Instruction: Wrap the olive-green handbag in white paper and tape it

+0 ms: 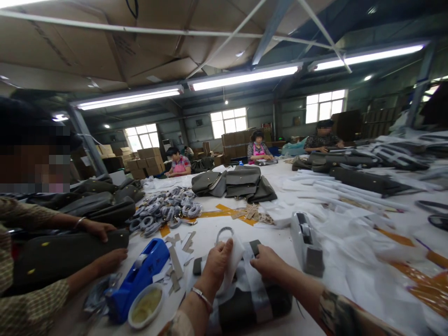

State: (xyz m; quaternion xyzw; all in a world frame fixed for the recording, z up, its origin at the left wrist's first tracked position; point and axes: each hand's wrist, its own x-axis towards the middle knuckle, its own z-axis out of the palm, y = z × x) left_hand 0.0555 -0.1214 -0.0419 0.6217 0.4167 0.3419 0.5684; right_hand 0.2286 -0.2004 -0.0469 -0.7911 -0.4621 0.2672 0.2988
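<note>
Right in front of me lies a dark olive bag (241,310) with whitish translucent wrapping (257,287) around parts of it. My left hand (217,265) is closed on a white wrapping sheet (235,256). A pale grey loop (224,230), which looks like a strap or handle, rises just behind those fingers. Over the bag's right side, my right hand (269,262) is closed with its fingertips at a dark strap end (255,245) and the wrapping edge. What exactly it grips is partly hidden.
A blue tape dispenser (142,275) and a white bowl (146,305) stand left; a grey tape dispenser (307,245) stands right. Coiled grey straps (164,210) and dark bags (241,182) lie beyond. A co-worker's hands (101,242) hold a bag at left. White sheets (364,261) cover the right.
</note>
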